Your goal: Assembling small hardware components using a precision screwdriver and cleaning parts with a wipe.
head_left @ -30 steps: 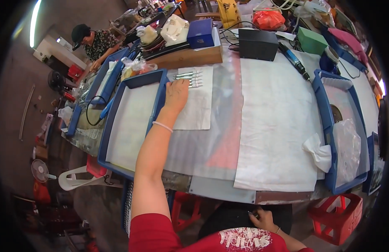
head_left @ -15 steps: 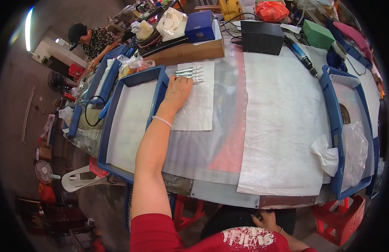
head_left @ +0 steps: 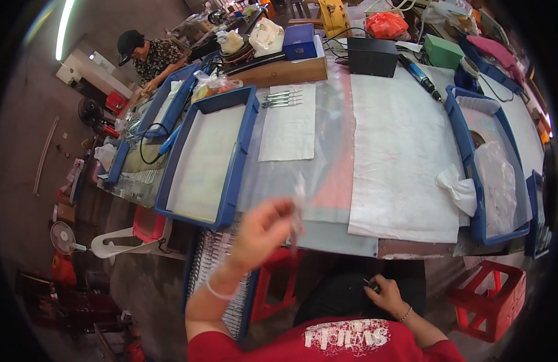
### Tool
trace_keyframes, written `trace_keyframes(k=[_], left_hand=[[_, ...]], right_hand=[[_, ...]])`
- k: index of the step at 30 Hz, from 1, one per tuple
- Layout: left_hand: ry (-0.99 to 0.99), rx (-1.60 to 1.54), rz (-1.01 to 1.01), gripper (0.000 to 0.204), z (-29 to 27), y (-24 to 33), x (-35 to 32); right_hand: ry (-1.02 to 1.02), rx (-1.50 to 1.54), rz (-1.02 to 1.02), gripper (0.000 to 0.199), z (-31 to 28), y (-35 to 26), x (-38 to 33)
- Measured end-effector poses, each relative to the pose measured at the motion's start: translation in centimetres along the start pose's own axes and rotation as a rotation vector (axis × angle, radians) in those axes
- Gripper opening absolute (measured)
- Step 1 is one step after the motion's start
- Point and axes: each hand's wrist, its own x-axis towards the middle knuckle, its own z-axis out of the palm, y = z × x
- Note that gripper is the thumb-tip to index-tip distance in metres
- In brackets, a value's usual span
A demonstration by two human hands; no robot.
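Observation:
My left hand (head_left: 264,235) is raised in front of the table's near edge, its fingers pinched on a slim pale stick-like piece (head_left: 299,208). Motion smears the piece, so its kind is unclear. My right hand (head_left: 387,297) rests low over my dark-clothed lap, fingers curled round a small slim dark piece with a thin tip (head_left: 370,283); most of it is hidden. Several slim silvery pen-shaped pieces (head_left: 282,100) lie side by side at the far end of a small white cloth (head_left: 288,136).
A paper-lined blue tray (head_left: 233,202) stands left of the cloth. At right are a large white sheet (head_left: 405,169), crumpled tissue (head_left: 458,190) and another blue tray (head_left: 481,208). A crate of metal pieces (head_left: 215,271) sits below the table. Beyond, a person (head_left: 152,63) works.
My left hand has come back from the row of silvery pieces to the near edge, now with a slim piece in its fingers. My right hand stays over my lap; the view has shifted.

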Motion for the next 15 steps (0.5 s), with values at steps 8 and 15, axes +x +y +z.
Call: trace_keyframes(k=[8,15], left_hand=[[-0.275,-0.505,-0.587,0.031,7.3,-16.3,-10.9],[-0.359,-0.221,-0.571,0.030,10.2,-16.4,-11.6]], right_hand=[[-0.136,0.367,0.236,0.016,-1.3,-3.4,-2.2],[-0.122,0.687,0.334,0.018,-1.2,-4.8,-2.3]])
